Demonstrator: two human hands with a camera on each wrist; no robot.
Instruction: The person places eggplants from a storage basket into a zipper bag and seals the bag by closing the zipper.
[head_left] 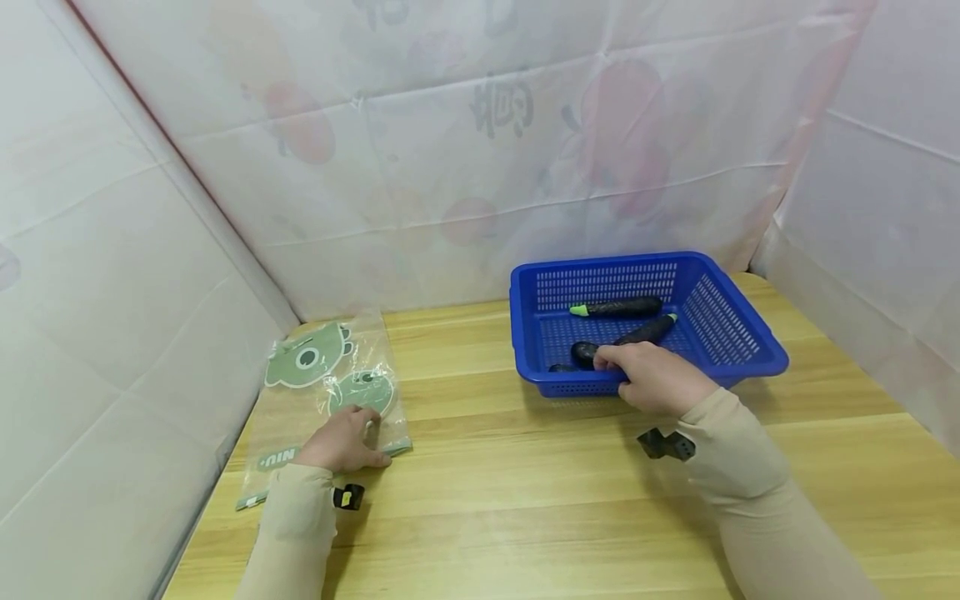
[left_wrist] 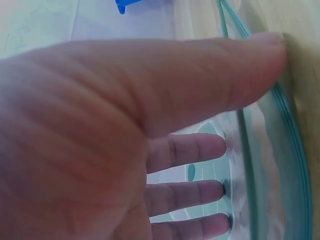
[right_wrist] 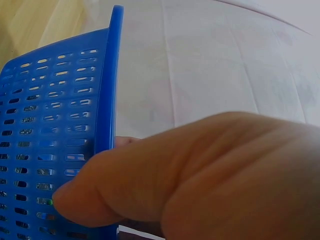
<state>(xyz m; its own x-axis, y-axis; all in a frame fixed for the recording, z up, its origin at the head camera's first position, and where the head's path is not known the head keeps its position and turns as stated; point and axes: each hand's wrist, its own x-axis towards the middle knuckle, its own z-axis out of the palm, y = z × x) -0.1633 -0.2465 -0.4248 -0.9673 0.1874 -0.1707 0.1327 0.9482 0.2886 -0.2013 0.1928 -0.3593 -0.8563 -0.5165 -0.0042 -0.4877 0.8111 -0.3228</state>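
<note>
A clear zip bag (head_left: 311, 417) printed with green cartoon animals lies flat at the left. My left hand (head_left: 341, 440) rests on its zip end, thumb at the green strip and fingers spread loosely over the plastic. In the left wrist view, the strip (left_wrist: 295, 135) curves up beside the fingertips. Over on the right is a blue plastic basket (head_left: 555, 386) with slotted walls. My right hand (head_left: 652, 379) grips its near rim, thumb against the outer wall and fingers over the inside. Several dark eggplants (head_left: 626, 307) with green stem ends lie in the basket, one close to those fingers.
Both things are on a wood-grain table (head_left: 480, 500). A pale printed cloth (head_left: 450, 167) hangs behind the basket, and more cloth walls stand at left and right. Small black devices are strapped to both wrists over beige sleeves (head_left: 780, 508).
</note>
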